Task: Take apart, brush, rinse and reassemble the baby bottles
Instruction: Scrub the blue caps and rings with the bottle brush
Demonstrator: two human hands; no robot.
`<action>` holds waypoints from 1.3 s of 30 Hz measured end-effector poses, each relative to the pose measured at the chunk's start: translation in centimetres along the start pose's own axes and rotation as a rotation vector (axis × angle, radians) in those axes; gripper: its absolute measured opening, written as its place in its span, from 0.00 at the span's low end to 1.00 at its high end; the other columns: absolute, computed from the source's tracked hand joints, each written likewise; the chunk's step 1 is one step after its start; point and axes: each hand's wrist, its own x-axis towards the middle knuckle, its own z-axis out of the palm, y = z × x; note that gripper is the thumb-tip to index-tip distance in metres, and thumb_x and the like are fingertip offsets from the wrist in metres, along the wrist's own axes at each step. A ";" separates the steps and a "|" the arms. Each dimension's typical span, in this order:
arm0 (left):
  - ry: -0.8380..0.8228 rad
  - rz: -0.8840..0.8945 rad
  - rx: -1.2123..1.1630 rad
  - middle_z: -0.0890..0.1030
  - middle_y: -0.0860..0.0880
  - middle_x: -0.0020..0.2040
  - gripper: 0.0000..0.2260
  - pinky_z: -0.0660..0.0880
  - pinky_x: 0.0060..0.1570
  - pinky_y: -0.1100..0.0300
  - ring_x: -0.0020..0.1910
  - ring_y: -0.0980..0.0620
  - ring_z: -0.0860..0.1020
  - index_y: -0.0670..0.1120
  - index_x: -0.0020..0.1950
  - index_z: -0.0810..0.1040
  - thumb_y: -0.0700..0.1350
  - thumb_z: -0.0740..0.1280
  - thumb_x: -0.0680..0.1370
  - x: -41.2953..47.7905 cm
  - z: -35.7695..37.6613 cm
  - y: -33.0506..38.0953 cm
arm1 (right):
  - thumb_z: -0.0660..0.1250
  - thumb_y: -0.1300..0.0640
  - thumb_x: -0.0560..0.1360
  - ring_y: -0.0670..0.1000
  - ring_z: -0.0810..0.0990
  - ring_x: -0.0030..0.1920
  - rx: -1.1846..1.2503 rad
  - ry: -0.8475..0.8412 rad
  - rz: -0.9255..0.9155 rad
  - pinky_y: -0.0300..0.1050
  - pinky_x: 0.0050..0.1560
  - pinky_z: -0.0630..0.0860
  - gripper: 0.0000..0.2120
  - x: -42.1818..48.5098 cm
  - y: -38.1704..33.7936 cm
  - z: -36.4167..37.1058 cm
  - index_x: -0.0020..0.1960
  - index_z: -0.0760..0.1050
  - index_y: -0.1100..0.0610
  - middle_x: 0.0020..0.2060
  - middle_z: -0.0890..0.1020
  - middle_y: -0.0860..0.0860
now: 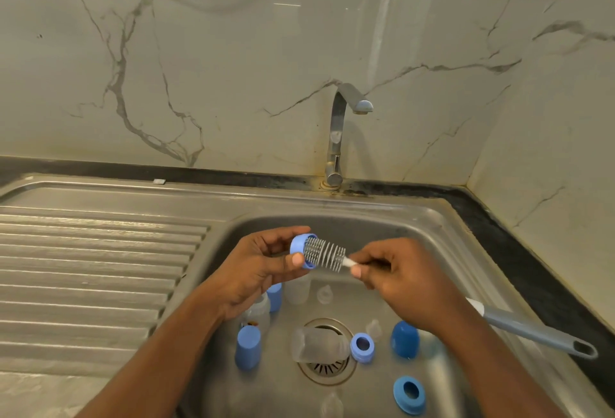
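Fingers (294, 260) of left hand (253, 273) pinching blue ring (297, 245), brush (325, 253) head inside it, right hand (399, 273) gripping brush stem.

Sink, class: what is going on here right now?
A person is brushing a blue bottle ring over the sink. The left hand holds the ring while the right hand pinches the bottle brush, its bristles inside the ring. A clear bottle lies on its side over the drain, with blue caps and loose rings around it. The tap is off.

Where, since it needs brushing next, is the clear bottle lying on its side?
Head view: the clear bottle lies across the drain in the sink, a blue ring at its right end.
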 end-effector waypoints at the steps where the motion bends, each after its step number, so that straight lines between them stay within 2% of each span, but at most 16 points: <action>1: -0.006 0.005 0.001 0.85 0.42 0.55 0.21 0.82 0.50 0.57 0.54 0.45 0.84 0.42 0.60 0.81 0.35 0.72 0.67 0.0 0.2 -0.1 | 0.71 0.54 0.75 0.45 0.76 0.31 0.006 0.041 0.012 0.49 0.38 0.75 0.06 0.1 0.2 -0.1 0.41 0.81 0.44 0.32 0.81 0.48; 4: 0.024 0.024 0.061 0.85 0.43 0.56 0.23 0.81 0.53 0.57 0.55 0.45 0.84 0.42 0.59 0.81 0.34 0.73 0.64 0.1 0.0 -0.2 | 0.71 0.54 0.75 0.49 0.79 0.34 -0.038 0.012 0.051 0.53 0.42 0.78 0.06 0.2 0.3 0.8 0.40 0.80 0.45 0.32 0.82 0.50; 7: 0.073 -0.013 0.088 0.85 0.45 0.56 0.25 0.80 0.57 0.53 0.55 0.45 0.84 0.46 0.61 0.80 0.36 0.75 0.63 0.1 -0.7 -0.1 | 0.69 0.53 0.76 0.48 0.76 0.30 -0.064 -0.097 0.037 0.51 0.37 0.77 0.05 -0.1 -0.3 1.5 0.42 0.80 0.50 0.31 0.81 0.52; 9: 0.102 -0.033 0.062 0.85 0.44 0.55 0.27 0.79 0.58 0.51 0.55 0.45 0.84 0.46 0.62 0.79 0.37 0.75 0.63 0.3 -0.8 -0.2 | 0.69 0.52 0.76 0.46 0.75 0.28 -0.044 -0.121 0.024 0.49 0.35 0.75 0.05 -0.5 -0.5 0.9 0.41 0.80 0.49 0.32 0.81 0.52; 11: 0.159 -0.030 0.021 0.85 0.43 0.54 0.26 0.79 0.58 0.52 0.55 0.45 0.84 0.43 0.62 0.80 0.37 0.75 0.63 0.5 -0.8 -0.3 | 0.69 0.51 0.76 0.44 0.74 0.28 -0.034 -0.054 0.013 0.49 0.35 0.76 0.06 -0.6 -0.2 -0.1 0.40 0.79 0.47 0.32 0.82 0.49; 14: 0.236 -0.020 0.000 0.86 0.44 0.52 0.24 0.79 0.53 0.58 0.52 0.48 0.84 0.42 0.60 0.81 0.38 0.75 0.64 0.7 -0.6 -0.4 | 0.67 0.50 0.77 0.45 0.76 0.31 -0.070 0.158 -0.043 0.50 0.36 0.75 0.05 -0.7 0.7 -0.7 0.42 0.78 0.46 0.32 0.79 0.45; 16: 0.230 -0.019 0.030 0.86 0.45 0.52 0.23 0.78 0.52 0.58 0.51 0.50 0.83 0.44 0.60 0.82 0.41 0.75 0.64 0.7 -0.3 -0.5 | 0.65 0.51 0.79 0.46 0.75 0.33 -0.074 0.195 -0.096 0.48 0.35 0.74 0.06 -0.6 0.5 0.0 0.44 0.77 0.47 0.31 0.77 0.46; 18: 0.204 -0.016 0.079 0.86 0.46 0.53 0.21 0.77 0.54 0.56 0.51 0.51 0.83 0.46 0.60 0.82 0.43 0.75 0.66 0.5 0.1 -0.5 | 0.63 0.51 0.80 0.47 0.75 0.34 -0.112 0.156 -0.142 0.45 0.34 0.71 0.07 -0.5 0.0 1.1 0.45 0.77 0.49 0.31 0.76 0.46; 22: 0.181 0.002 0.179 0.85 0.48 0.55 0.20 0.77 0.63 0.49 0.57 0.49 0.83 0.47 0.62 0.81 0.36 0.75 0.70 0.5 0.5 -1.1 | 0.59 0.49 0.81 0.48 0.75 0.36 -0.218 0.088 -0.157 0.50 0.38 0.74 0.10 0.1 0.0 2.4 0.46 0.76 0.51 0.34 0.77 0.46; 26: 0.131 0.014 0.230 0.85 0.49 0.56 0.21 0.76 0.63 0.52 0.58 0.50 0.82 0.46 0.63 0.81 0.33 0.75 0.71 0.5 0.7 -1.1 | 0.60 0.49 0.80 0.49 0.77 0.38 -0.222 0.129 -0.137 0.53 0.41 0.75 0.10 0.6 0.4 2.3 0.49 0.78 0.52 0.36 0.80 0.47; 30: 0.152 0.031 0.215 0.86 0.50 0.54 0.20 0.79 0.56 0.59 0.55 0.51 0.84 0.47 0.60 0.82 0.32 0.75 0.70 0.5 1.2 -1.2 | 0.60 0.50 0.81 0.49 0.77 0.37 -0.238 0.170 -0.106 0.48 0.38 0.73 0.10 0.9 0.5 1.7 0.52 0.80 0.50 0.35 0.80 0.48; 36: 0.191 0.071 0.217 0.86 0.46 0.53 0.18 0.78 0.59 0.55 0.56 0.47 0.83 0.44 0.61 0.81 0.31 0.72 0.73 0.7 0.3 -1.3 | 0.60 0.49 0.81 0.50 0.74 0.33 -0.223 0.051 -0.165 0.49 0.36 0.71 0.11 0.5 0.0 2.3 0.45 0.77 0.52 0.31 0.76 0.47; 39: 0.130 0.070 0.241 0.85 0.46 0.55 0.17 0.77 0.61 0.53 0.58 0.47 0.83 0.43 0.62 0.82 0.33 0.72 0.74 0.7 0.3 -1.4 | 0.60 0.49 0.80 0.50 0.75 0.33 -0.214 0.117 -0.139 0.49 0.36 0.71 0.11 0.9 0.2 2.3 0.44 0.76 0.52 0.30 0.76 0.47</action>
